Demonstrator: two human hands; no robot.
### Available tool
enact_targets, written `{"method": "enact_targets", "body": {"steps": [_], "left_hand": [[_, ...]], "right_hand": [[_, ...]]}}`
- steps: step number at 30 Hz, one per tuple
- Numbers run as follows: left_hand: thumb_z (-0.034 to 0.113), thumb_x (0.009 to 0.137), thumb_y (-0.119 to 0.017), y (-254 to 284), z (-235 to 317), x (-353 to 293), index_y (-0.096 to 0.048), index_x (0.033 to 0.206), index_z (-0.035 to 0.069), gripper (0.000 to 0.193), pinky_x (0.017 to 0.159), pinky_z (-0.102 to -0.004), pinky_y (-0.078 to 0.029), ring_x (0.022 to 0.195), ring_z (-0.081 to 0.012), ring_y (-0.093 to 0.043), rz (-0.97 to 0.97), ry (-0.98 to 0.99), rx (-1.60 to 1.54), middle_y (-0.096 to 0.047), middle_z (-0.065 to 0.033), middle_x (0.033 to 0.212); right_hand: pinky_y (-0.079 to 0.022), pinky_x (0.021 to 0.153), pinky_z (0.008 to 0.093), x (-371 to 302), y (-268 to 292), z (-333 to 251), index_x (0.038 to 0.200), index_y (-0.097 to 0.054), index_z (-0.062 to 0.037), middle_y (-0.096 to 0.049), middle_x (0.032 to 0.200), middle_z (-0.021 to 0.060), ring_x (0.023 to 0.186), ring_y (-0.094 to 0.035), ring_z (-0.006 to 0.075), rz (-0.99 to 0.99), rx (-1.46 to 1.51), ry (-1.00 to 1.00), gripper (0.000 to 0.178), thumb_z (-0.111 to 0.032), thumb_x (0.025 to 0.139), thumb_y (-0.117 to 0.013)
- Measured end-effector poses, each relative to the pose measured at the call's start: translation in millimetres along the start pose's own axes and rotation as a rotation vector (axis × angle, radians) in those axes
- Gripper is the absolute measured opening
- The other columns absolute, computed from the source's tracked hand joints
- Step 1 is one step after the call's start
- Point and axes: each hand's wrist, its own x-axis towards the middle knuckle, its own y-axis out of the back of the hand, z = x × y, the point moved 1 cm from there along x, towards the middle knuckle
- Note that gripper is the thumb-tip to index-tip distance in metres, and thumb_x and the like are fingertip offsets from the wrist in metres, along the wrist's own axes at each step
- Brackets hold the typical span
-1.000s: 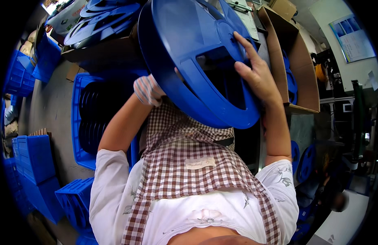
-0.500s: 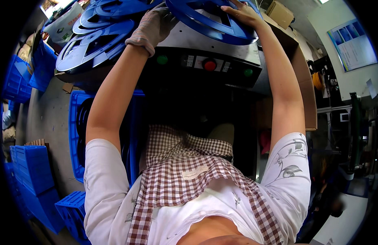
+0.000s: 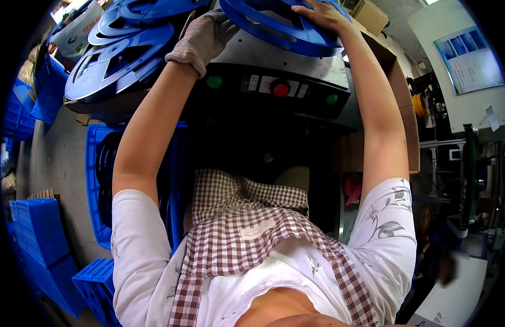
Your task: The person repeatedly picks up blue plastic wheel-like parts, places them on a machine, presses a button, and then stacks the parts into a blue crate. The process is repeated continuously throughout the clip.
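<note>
Here the blue reel is sitting over the grey metal top of the machine, just above the red button. The right hand is lying across the reel's right side, though I'm not able to tell how tightly it's gripping. The gloved left hand is hovering by the left rim, its fingertips hiding, so its grip I can't tell. More reels are overlapping on the left.

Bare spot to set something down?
Grey floor between stacked boxy blue plastic crates and blue plastic bin; thin grey metal machine-top strip between round blue plastic reel under the right hand and black button panel. Crowded: overlapping round blue plastic reels, upper left.
</note>
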Motion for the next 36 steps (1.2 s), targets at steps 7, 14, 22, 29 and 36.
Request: {"method": "enact_targets", "body": {"steps": [7, 14, 22, 29, 36], "left_hand": [[0.003, 0.089, -0.060, 26, 1, -66, -0.044, 0.135, 0.000, 0.049, 0.103, -0.0334, -0.045, 0.119, -0.0250, -0.056, -0.139, -0.587, 1.070, -0.056, -0.0163, 0.129], [0.026, 0.082, -0.076, 59, -36, -111, -0.036, 0.140, 0.000, 0.075, 0.103, -0.0403, -0.044, 0.118, -0.0383, -0.052, 0.280, -0.589, 1.677, -0.049, -0.0262, 0.130], [-0.002, 0.072, -0.072, 92, -33, -79, -0.035, 0.140, 0.002, 0.078, 0.100, -0.0420, -0.046, 0.121, -0.0379, -0.049, 0.286, -0.345, 1.736, -0.041, -0.0256, 0.135], [0.014, 0.078, -0.075, 33, -10, -75, -0.044, 0.137, 0.007, 0.067, 0.097, -0.0404, -0.047, 0.110, -0.0329, -0.059, 0.000, -1.008, 1.924, -0.058, -0.0166, 0.124], [0.022, 0.083, -0.061, -38, 15, -35, -0.051, 0.126, 0.007, 0.047, 0.102, -0.0469, -0.040, 0.122, -0.0342, -0.048, -0.382, -1.194, 2.146, -0.056, -0.0156, 0.126]], "right_hand": [[-0.038, 0.105, 0.0416, -75, 27, -16, 0.143, -0.040, -0.0053, -0.052, 0.134, 0.0246, 0.124, -0.051, 0.0363, 0.283, 0.122, -0.068, 0.071, -0.049, 0.089, -0.056], [-0.046, 0.096, 0.0354, -221, -102, 87, 0.137, -0.046, 0.0012, -0.058, 0.125, 0.0197, 0.112, -0.059, 0.0268, 0.440, 0.671, -0.493, 0.084, -0.036, 0.072, -0.084], [-0.047, 0.092, 0.0369, -208, -147, 69, 0.132, -0.052, -0.0030, -0.060, 0.117, 0.0177, 0.106, -0.059, 0.0301, 0.522, 0.463, -0.376, 0.071, -0.028, 0.073, -0.083], [-0.051, 0.085, 0.0310, -246, -156, 32, 0.132, -0.052, -0.0030, -0.061, 0.114, 0.0113, 0.103, -0.060, 0.0190, 0.746, 0.717, -0.436, 0.047, -0.015, 0.089, -0.067], [-0.051, 0.072, 0.0240, -338, -242, -75, 0.117, -0.063, -0.0016, -0.066, 0.095, 0.0068, 0.083, -0.062, 0.0112, 0.300, 1.091, -0.504, 0.030, -0.008, 0.087, -0.065]]}}
